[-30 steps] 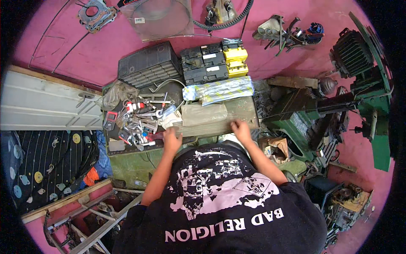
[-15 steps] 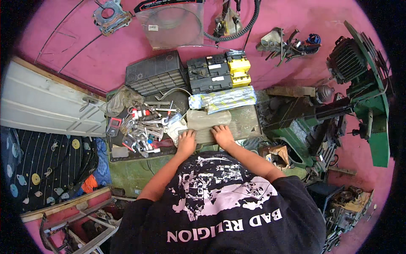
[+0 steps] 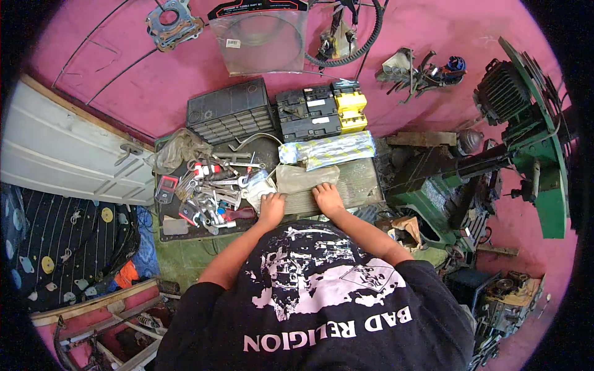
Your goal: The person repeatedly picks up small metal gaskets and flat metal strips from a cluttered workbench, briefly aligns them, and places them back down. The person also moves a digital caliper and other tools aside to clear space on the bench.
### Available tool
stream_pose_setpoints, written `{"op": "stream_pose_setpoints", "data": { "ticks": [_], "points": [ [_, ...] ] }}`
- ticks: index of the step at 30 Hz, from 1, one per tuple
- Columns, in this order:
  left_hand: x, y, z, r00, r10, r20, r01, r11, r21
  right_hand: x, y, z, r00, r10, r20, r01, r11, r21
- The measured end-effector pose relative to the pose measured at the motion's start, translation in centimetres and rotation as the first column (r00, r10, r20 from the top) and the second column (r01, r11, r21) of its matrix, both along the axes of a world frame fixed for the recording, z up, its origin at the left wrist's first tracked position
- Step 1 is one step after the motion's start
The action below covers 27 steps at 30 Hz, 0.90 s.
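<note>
My left hand lies on the near left edge of a flat grey ribbed sheet, its fingertips turned toward the wall. Further right, my right hand rests on the same sheet with its fingers spread. Neither hand is closed round anything that I can see. A cloudy, crumpled plastic piece lies across the sheet just beyond my fingers. Behind it is a long package in blue, white and yellow wrapping. A white packet sits just past my left hand.
Several wrenches and other loose tools crowd the table's left side, beside a red and black meter. Black drawers and black and yellow batteries stand against the pink wall. A green machine is at right, a white door at left.
The whole view has shifted slightly. Both hands stay on the ribbed sheet, with little visible movement of the fingers.
</note>
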<state>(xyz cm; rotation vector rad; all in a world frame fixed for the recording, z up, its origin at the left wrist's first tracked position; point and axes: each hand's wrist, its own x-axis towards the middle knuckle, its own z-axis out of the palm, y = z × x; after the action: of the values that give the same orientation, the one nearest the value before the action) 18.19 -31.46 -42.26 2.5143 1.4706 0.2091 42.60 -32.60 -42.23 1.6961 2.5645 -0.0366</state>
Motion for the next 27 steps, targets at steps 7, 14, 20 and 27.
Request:
{"op": "stream_pose_setpoints", "data": {
  "ticks": [7, 14, 20, 27],
  "points": [
    [-0.4, 1.1, -0.4, 0.998, 0.018, -0.060, -0.017, 1.000, 0.021, -0.9, 1.0, 0.6, 0.997, -0.034, 0.071, 0.036, 0.999, -0.027],
    [-0.5, 1.4, -0.8, 0.992, -0.108, -0.062, 0.118, 0.978, 0.174, -0.2, 0.8, 0.6, 0.990, 0.088, 0.108, -0.091, 0.996, 0.022],
    [0.3, 1.4, 0.7, 0.997, -0.062, -0.051, 0.067, 0.992, 0.111, 0.3, 0.7, 0.9, 0.999, 0.052, 0.013, -0.052, 0.998, -0.019],
    [-0.3, 1.9, 0.0, 0.994, -0.085, -0.075, 0.090, 0.994, 0.067, 0.4, 1.5, 0.6, 0.998, -0.003, 0.060, 0.009, 0.995, -0.102]
  ]
}}
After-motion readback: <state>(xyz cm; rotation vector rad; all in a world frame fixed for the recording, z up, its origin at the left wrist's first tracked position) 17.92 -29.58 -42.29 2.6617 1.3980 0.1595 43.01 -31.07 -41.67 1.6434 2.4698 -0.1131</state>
